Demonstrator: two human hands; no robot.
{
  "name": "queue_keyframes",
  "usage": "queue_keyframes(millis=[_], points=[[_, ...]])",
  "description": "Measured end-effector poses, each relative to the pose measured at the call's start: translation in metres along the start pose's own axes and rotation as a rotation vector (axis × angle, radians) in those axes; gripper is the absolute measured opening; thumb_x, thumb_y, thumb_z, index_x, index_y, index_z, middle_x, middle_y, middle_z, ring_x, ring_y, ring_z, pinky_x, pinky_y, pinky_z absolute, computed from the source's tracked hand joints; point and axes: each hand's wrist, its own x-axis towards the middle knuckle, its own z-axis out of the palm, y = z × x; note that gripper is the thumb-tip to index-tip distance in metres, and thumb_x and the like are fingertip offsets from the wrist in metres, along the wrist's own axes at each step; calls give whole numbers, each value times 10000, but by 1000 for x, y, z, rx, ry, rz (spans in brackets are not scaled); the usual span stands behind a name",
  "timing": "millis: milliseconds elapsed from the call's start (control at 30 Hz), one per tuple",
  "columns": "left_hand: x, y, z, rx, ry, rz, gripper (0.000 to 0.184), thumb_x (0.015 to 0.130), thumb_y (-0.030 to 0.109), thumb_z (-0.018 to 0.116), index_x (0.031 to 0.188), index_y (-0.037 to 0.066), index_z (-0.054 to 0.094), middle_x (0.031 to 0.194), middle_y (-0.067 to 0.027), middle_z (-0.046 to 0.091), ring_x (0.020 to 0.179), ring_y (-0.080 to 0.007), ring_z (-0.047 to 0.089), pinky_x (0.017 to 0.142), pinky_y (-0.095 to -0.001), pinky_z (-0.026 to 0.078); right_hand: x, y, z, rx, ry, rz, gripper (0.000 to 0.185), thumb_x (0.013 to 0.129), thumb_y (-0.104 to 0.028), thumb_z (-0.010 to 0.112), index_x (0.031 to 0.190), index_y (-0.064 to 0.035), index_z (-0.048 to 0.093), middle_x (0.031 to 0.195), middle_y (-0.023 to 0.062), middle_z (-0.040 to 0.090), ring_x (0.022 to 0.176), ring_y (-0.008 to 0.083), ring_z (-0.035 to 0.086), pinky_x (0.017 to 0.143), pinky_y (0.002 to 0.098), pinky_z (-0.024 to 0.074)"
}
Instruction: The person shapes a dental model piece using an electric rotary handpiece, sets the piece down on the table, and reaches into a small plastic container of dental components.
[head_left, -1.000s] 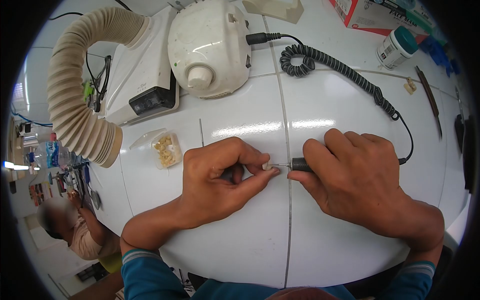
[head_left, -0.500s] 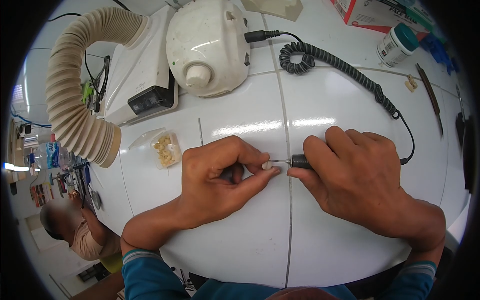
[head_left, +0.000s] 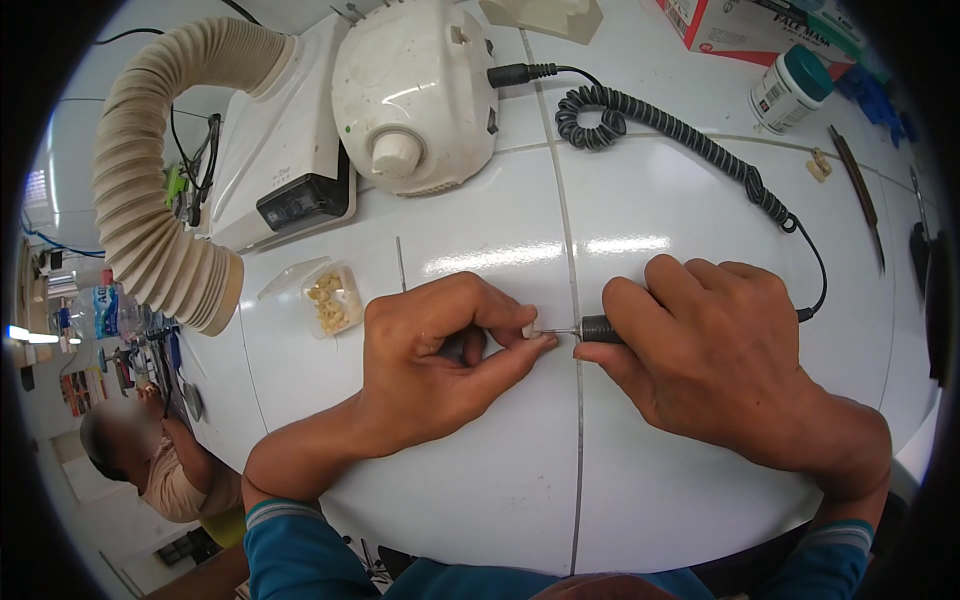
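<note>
Between the thumb and index fingertips of my left hand [head_left: 430,365] is a small whitish dental crown [head_left: 530,328], mostly covered by the fingers. My right hand [head_left: 710,360] is wrapped round a black rotary handpiece [head_left: 598,329]. From its nose a thin metal bur [head_left: 560,331] points left and reaches the crown; exact contact is too small to make out. A coiled black cord [head_left: 690,145] runs from the handpiece to a white control unit [head_left: 415,100]. Left of my left hand lies a clear plastic box [head_left: 345,318] with several yellowish tooth-like pieces.
A ribbed suction hose [head_left: 145,180] arches on the left beside a white machine [head_left: 290,150]. A thin metal rod [head_left: 401,262] lies behind my left hand. At the back right are a green-capped bottle [head_left: 790,92], a mask box [head_left: 750,35] and a carving tool [head_left: 858,190]. Another person [head_left: 170,460] sits at left.
The handpiece tip and the crown have shifted very slightly, and the bur meets the crown lower than before. Both hands keep the same grip.
</note>
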Motion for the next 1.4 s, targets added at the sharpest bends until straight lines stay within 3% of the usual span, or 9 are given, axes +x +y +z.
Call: queue_keyframes(millis=[1133, 1400], points=[[1, -1, 0, -6, 4, 8, 229, 841, -21, 946, 950, -28, 745, 899, -112, 780, 731, -74, 703, 553, -208, 496, 1, 0, 0, 7, -5, 10, 402, 986, -470, 805, 874, -126, 630, 714, 20, 520, 530, 173, 563, 500, 352, 407], [3, 7, -5, -13, -31, -57, 222, 915, 26, 898, 1095, -30, 780, 944, -73, 798, 819, -70, 715, 659, -215, 516, 1, 0, -1, 44, 15, 30, 399, 979, -452, 809, 879, -119, 613, 714, 34, 525, 542, 209, 597, 507, 374, 429]])
